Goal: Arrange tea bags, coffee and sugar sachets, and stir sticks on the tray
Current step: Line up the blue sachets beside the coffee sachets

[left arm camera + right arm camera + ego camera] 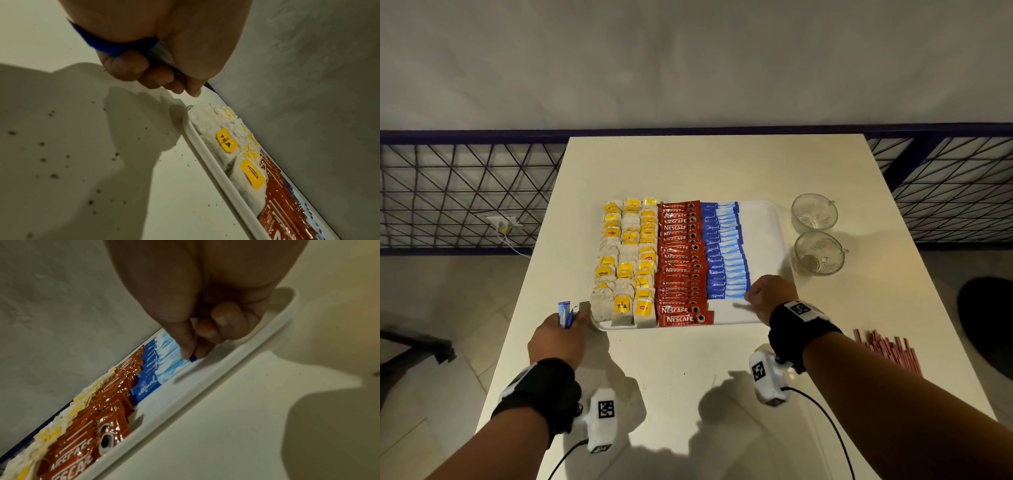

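Note:
A white tray on the table holds columns of yellow-tagged tea bags, red Nescafe sachets and blue Equal sugar sachets. My left hand grips a few blue sugar sachets just off the tray's near left corner; the left wrist view shows these sachets in my curled fingers. My right hand pinches the end of the nearest blue sachet in the sugar column. Red stir sticks lie on the table at the right, off the tray.
Two upturned glass cups stand right of the tray. The tray's right strip is bare white. The table ends at a dark mesh railing behind. Dark specks dot the tabletop.

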